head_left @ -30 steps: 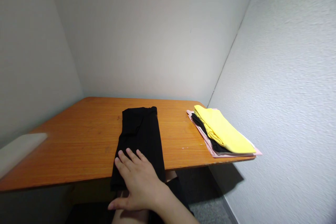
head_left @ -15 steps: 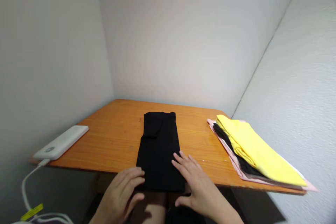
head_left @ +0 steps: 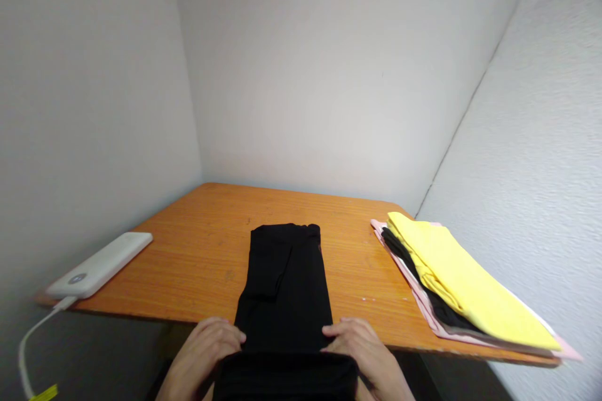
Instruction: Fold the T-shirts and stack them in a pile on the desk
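A long, narrow black folded garment [head_left: 286, 307] lies on the wooden table, its far end flat and a folded-over strip, which looks like a sleeve, on its upper left. Its near end is raised at the table's front edge and makes a thick dark fold nearest me. My left hand [head_left: 207, 351] grips the left side of the cloth, fingers closed at its edge. On the opposite side, my right hand [head_left: 360, 348] holds the right edge in the same way. Both thumbs are mostly hidden by the raised cloth.
Folded clothes lie stacked at the table's right, with a yellow one [head_left: 465, 276] on top and pink and black ones below. A white power bank [head_left: 101, 266] with a white cable [head_left: 28, 344] rests at the left edge. Walls [head_left: 301, 75] enclose the table [head_left: 202, 250].
Both hands went from lying open beside the cloth to gripping its sides. The garment has slid toward me, and its near end has been lifted.
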`<state>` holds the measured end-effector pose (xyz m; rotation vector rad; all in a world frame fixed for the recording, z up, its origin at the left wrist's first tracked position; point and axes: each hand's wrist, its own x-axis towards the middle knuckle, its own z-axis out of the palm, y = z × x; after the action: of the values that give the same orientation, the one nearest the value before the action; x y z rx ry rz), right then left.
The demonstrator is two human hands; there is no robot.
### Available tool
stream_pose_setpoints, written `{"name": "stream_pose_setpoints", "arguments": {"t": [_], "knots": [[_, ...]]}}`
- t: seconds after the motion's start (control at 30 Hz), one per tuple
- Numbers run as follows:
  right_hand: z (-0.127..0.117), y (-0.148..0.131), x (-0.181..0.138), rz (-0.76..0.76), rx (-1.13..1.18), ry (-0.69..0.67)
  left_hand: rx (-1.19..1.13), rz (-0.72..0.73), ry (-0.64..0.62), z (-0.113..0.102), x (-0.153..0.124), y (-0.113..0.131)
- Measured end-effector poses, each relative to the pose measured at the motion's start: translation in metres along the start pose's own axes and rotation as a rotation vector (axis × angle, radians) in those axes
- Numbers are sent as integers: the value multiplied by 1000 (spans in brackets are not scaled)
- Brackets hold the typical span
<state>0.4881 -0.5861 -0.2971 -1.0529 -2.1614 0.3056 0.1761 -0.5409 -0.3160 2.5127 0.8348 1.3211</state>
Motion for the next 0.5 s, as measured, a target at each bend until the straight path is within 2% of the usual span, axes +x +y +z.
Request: {"name": "stream_pose_setpoints", "arguments": {"t": [0.1, 0.2, 0.33, 0.43, 0.5], "knots": [[-5, -10, 13, 198, 99, 182, -27, -143, 100, -4, 24, 12], [-7, -1, 48, 381, 34, 310, 34, -364, 82, -3, 69, 6], [0, 33, 96, 559, -250, 232, 258, -580, -100, 15, 120, -27], [10, 49, 111, 656, -495, 89, 477, -667, -263, 29, 127, -45], [14, 47, 110, 672, -624, 63, 596, -682, -262, 32, 122, -48]]}}
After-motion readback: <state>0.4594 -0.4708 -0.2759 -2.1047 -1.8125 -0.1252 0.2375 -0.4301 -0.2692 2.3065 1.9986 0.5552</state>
